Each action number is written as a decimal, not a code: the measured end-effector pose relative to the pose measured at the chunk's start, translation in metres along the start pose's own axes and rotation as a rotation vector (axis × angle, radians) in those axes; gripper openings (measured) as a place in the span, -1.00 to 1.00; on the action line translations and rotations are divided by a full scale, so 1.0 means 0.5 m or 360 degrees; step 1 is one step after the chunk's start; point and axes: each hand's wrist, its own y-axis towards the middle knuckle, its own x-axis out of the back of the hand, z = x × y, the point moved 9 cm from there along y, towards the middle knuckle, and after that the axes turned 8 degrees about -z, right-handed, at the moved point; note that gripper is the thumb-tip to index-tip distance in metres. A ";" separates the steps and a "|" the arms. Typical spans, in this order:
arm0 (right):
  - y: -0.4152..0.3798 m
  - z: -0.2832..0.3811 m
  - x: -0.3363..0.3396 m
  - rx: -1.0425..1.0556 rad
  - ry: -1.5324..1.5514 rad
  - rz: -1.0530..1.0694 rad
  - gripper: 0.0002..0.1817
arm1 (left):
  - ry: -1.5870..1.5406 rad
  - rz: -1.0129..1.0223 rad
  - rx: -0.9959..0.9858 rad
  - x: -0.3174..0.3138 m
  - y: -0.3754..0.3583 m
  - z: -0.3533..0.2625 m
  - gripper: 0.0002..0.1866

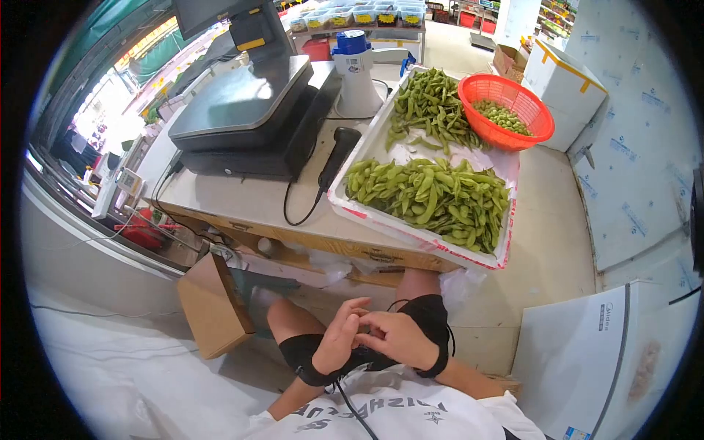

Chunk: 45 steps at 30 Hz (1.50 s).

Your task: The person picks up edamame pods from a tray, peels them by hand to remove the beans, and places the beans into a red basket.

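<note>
Above my lap, my left hand (338,343) and my right hand (402,339) meet, fingertips bent together. Whatever they hold, if anything, is hidden between the fingers. Beyond them, a white foam tray (425,239) sits on the counter's right end, its corner past the edge. Green soybean pods (433,198) are heaped in its near half, and a second heap of pods (434,110) lies at the back. An orange-red plastic colander (539,132) with shelled green beans (502,117) rests on the tray's far right corner.
On the counter (249,202) stand a scale (242,110), a handheld scanner (339,155) and a white-and-blue megaphone (356,70). A cardboard box (213,308) is by my left leg. A small Midea refrigerator (572,352) stands at the right, white foam boxes (561,88) farther back.
</note>
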 end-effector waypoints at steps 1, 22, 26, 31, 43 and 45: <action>-0.006 -0.008 0.000 0.0031 -0.0027 -0.0027 -0.72 | 0.0031 0.0037 0.0023 -0.008 0.000 0.003 -0.51; -0.011 -0.106 0.047 -0.0379 0.1088 -0.0383 -0.82 | 0.0010 -0.0267 -0.0015 0.014 0.013 -0.007 -0.84; -0.015 -0.130 0.019 -0.0571 0.1245 -0.0354 -0.85 | 0.0117 -0.0320 -0.0123 0.009 0.011 -0.005 -0.83; -0.010 -0.129 0.005 -0.0590 0.1309 -0.0362 -0.85 | 0.0036 -0.0350 -0.0105 0.023 0.012 -0.002 -0.85; -0.003 -0.133 -0.014 -0.0617 0.1500 -0.0398 -0.84 | -0.0164 -0.0342 -0.0098 0.040 0.019 0.013 -0.87; -0.002 -0.137 -0.016 -0.0631 0.1477 -0.0399 -0.84 | -0.0179 -0.0346 -0.0098 0.041 0.020 0.012 -0.88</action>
